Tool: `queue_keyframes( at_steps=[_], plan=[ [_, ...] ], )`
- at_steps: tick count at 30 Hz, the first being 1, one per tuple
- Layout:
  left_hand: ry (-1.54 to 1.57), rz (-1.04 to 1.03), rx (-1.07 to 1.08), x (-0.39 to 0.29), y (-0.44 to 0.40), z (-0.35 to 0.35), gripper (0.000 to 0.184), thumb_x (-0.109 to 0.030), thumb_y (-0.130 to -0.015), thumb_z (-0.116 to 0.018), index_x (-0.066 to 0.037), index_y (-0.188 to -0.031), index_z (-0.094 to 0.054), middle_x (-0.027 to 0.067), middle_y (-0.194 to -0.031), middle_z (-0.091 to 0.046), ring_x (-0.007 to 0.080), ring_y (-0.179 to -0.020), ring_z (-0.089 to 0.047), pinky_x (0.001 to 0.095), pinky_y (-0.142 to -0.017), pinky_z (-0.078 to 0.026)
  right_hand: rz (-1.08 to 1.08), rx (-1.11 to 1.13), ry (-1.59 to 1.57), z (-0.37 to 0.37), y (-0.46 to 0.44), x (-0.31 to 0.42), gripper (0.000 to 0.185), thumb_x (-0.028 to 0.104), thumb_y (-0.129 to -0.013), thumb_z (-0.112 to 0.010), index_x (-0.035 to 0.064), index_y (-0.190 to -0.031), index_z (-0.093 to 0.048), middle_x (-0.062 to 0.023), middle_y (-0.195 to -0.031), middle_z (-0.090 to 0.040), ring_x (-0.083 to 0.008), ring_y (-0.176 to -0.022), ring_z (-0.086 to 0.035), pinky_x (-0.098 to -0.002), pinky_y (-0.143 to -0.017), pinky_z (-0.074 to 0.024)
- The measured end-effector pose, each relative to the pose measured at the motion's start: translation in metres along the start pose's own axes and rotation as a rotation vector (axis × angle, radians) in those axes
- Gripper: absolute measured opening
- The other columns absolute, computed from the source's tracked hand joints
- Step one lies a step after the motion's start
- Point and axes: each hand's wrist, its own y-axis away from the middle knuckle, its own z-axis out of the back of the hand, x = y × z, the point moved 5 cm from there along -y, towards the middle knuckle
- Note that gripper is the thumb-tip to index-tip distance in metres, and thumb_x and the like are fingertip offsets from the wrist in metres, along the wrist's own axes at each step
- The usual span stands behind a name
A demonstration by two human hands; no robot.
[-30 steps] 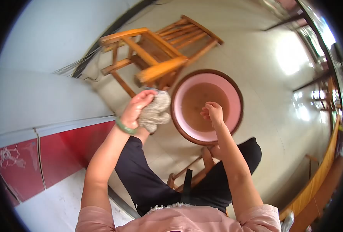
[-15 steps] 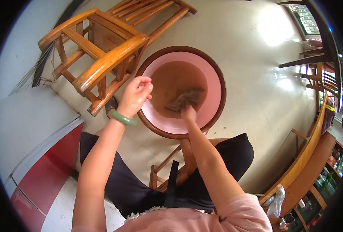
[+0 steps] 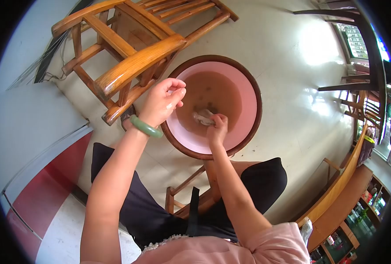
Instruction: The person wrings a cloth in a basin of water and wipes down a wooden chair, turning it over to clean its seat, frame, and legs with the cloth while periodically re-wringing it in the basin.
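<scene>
Head view: right hand [image 3: 218,128] grips grey-white fabric bundle [image 3: 202,117] in or over round pink basin [image 3: 248,102]; left hand [image 3: 160,103], fingers narrowly parted.

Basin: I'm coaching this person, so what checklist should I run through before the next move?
1. Right hand gripping the cloth: ok.
2. Left hand free: ok, nothing visible in it.
3. Basin upright: ok.
4. Water clear: not ok, brown with dark patches.
5. Bangle off: not ok, on the left wrist.
6. Cloth clean: cannot tell, too small and partly hidden.
</scene>
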Motion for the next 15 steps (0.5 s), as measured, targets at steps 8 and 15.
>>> queue_keyframes(
  at_steps=[8, 15],
  plan=[
    [-0.042, -0.013, 0.043, 0.006, -0.004, 0.001, 0.015, -0.013, -0.082, -0.054, -0.004, -0.094, -0.055, -0.0016, -0.077, -0.054, 0.0061, -0.063, -0.05, 0.0198, -0.059, -0.042, 0.169, -0.059, 0.0, 0.042, -0.001, 0.016, 0.035, -0.014, -0.056, -0.043, 0.0066, -0.078, -0.061, -0.0122, -0.109, -0.049, -0.0294, -0.099, -0.047, -0.033, -0.083, -0.0401],
    [0.02, -0.107, 0.054, 0.02, -0.007, 0.003, 0.011, -0.013, -0.081, -0.056, -0.004, -0.087, -0.056, -0.0016, -0.071, -0.054, 0.0055, -0.057, -0.049, 0.0205, -0.052, -0.043, -0.618, 0.252, -0.052, -0.062, -0.034, -0.195, 0.038, 0.015, -0.066, -0.058, 0.0109, -0.104, -0.057, -0.02, -0.117, -0.044, -0.0352, -0.106, -0.045, -0.0384, -0.09, -0.0376]
  ],
)
